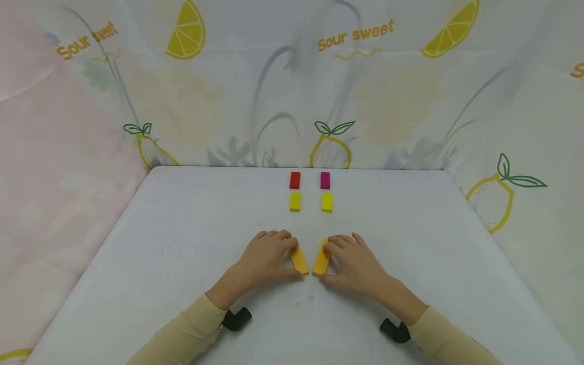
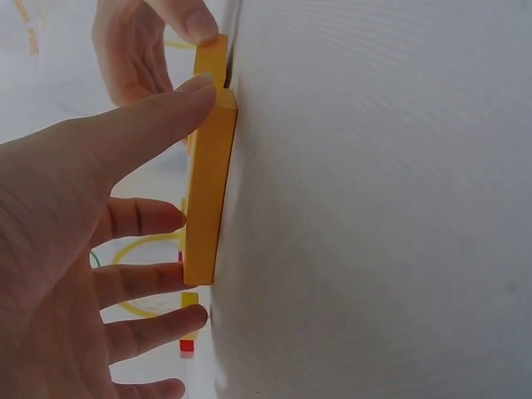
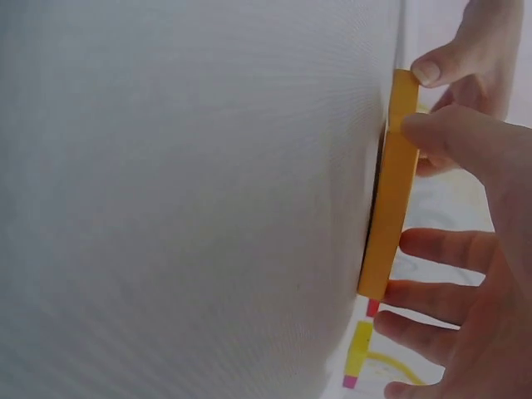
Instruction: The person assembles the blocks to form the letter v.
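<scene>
The left hand pinches the left orange block, thumb at its near end and fingers toward its far end; the right hand holds the right orange block in much the same way. The hands are apart, and the 2 blocks sit centrally at the worktop, angled so that their near ends almost meet while their far ends spread. I cannot tell whether either block rests fully on the surface.

With the near ends so close, a slight inward push could knock them together and twist a block in its grip. Uneven pressure between thumb and fingers might let 1 swing or slip. A careless slide away from the body could bump the 2 yellow blocks beyond, and through them the red block or purple block.

The worktop is white, with faint smudges. Pale cloth printed with lemons and "Sour sweet" hangs behind it and along both sides, pinkish at left.
</scene>
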The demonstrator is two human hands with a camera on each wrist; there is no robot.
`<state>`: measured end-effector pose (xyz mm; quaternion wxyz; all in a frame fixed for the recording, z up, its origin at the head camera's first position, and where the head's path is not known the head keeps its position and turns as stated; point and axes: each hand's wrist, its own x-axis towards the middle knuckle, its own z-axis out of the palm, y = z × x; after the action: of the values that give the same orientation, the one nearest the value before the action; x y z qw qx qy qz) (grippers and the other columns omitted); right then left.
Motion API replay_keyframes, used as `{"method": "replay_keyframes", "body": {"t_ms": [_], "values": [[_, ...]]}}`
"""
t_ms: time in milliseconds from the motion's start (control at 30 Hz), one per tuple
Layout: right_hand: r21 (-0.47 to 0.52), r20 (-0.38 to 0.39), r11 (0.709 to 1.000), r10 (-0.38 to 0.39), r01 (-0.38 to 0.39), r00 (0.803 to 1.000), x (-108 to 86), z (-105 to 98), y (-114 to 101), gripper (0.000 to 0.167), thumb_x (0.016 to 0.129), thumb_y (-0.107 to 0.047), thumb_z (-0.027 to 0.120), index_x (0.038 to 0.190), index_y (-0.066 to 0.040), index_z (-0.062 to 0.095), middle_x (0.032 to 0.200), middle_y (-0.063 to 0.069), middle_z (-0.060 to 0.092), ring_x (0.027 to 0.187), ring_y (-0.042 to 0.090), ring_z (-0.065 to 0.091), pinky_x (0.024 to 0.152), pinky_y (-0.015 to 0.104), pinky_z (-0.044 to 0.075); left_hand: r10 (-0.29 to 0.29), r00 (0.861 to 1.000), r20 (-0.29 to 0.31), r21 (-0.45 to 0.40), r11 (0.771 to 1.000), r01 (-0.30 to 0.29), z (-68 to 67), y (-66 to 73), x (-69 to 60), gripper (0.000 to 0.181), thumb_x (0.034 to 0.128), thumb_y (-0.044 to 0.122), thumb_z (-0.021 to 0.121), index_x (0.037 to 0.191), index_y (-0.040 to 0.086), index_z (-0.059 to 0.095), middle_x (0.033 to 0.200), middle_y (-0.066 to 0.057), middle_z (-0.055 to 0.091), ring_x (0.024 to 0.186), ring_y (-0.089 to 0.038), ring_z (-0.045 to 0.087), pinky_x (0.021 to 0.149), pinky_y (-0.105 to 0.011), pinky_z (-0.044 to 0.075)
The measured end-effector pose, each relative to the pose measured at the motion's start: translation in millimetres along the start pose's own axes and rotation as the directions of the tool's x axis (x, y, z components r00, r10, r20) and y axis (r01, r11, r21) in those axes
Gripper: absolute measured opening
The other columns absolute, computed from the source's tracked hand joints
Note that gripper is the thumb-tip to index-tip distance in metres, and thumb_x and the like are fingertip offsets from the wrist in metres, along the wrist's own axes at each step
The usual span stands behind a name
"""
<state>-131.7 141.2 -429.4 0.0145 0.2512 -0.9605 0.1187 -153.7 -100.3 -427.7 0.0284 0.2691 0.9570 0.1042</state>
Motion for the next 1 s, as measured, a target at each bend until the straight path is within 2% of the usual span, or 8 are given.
{"method": "replay_keyframes", "body": {"t_ms": [233,733,1000], "values": [[-0.029,-0.013,1.000,-0.006,0.006,1.000,1.1,3.6,0.0,0.052,0.076,-0.052,0.078,0.112,-0.017,0.064,0.129,0.003,0.063,0.124,0.027,0.057,0.111,0.064,0.033,0.003,1.000,-0.011,-0.004,1.000,-0.003,-1.6,0.9,-1.4,0.055,0.0696,0.067,0.078,0.105,0.027,0.066,0.117,0.003,0.064,0.107,-0.018,0.060,0.106,-0.051,0.044],[-0.018,-0.007,1.000,-0.007,0.007,1.000,3.0,3.9,-3.0,0.053,0.076,-0.051,0.078,0.114,-0.017,0.065,0.128,0.004,0.063,0.124,0.028,0.057,0.111,0.065,0.032,0.017,1.000,-0.021,-0.002,1.000,-0.017,1.5,0.5,-2.5,0.055,0.0706,0.067,0.077,0.107,0.027,0.066,0.117,0.003,0.064,0.106,-0.018,0.060,0.104,-0.050,0.045],[-0.031,-0.010,0.999,-0.016,0.016,1.000,3.2,2.5,-4.2,0.053,0.076,-0.051,0.078,0.114,-0.017,0.065,0.127,0.004,0.063,0.123,0.027,0.057,0.110,0.066,0.034,0.003,1.000,-0.014,-0.002,1.000,-0.003,0.6,1.9,-2.2,0.056,0.0709,0.066,0.077,0.108,0.025,0.066,0.118,0.002,0.064,0.108,-0.020,0.060,0.105,-0.050,0.044]]}}
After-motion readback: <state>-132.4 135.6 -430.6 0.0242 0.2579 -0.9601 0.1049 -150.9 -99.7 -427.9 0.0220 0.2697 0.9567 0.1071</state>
